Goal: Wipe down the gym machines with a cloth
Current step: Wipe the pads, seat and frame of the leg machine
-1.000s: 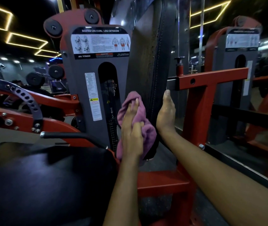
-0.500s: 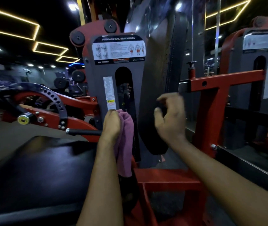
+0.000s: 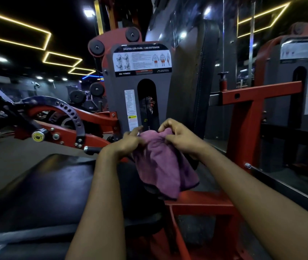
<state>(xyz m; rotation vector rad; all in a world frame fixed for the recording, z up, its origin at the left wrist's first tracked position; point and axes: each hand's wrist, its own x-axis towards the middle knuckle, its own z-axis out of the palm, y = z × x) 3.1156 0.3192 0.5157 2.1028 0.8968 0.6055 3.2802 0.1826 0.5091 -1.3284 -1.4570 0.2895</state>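
Observation:
A purple cloth point(image 3: 160, 164) hangs between my two hands in front of the seated leg curl machine. My left hand point(image 3: 125, 142) pinches the cloth's upper left edge. My right hand point(image 3: 179, 136) grips its upper right part with curled fingers. The cloth droops over the gap between the black seat pad point(image 3: 42, 194) and the upright black back pad point(image 3: 192, 85). The grey weight-stack cover point(image 3: 119, 102) with its instruction label stands just behind my hands.
Red frame tubes point(image 3: 254, 92) run to the right and below point(image 3: 202, 205). A perforated adjustment arc point(image 3: 70, 113) and lever arm lie at left. A mirror wall point(image 3: 290, 59) at right reflects the machine. A chrome handle end point(image 3: 86, 148) pokes out near my left wrist.
My right hand left the back pad and came down to take the cloth. My left hand lowered from the weight-stack cover, and the cloth now spreads between both hands.

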